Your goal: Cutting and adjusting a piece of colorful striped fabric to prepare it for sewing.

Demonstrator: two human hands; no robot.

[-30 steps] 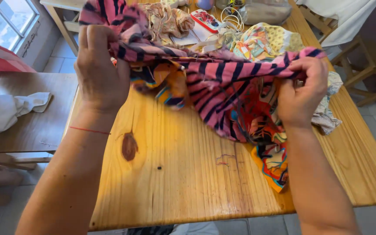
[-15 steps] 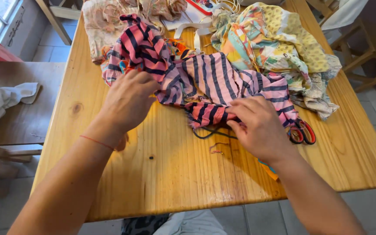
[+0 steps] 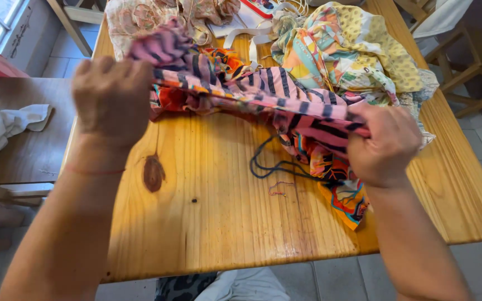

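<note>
Both my hands grip a pink cloth with black stripes (image 3: 263,92), stretched between them above a wooden table (image 3: 213,223). My left hand (image 3: 112,95) clutches its left end, raised over the table's left side. My right hand (image 3: 383,145) clutches its right end, lower and nearer to me. Under the striped cloth hangs an orange patterned cloth (image 3: 347,195) whose corner rests on the table. A dark cord (image 3: 274,167) lies looped on the wood just left of my right hand.
A heap of yellow and multicoloured cloths (image 3: 358,56) fills the table's far right. A pale floral cloth (image 3: 140,17) lies at the far left. A darker side table (image 3: 18,150) with a white cloth (image 3: 1,128) stands to the left. Wooden chairs stand at the right.
My hands were pressing the striped cloth flat on the table. Now both have lifted it and pulled it taut between them, the left hand rising higher.
</note>
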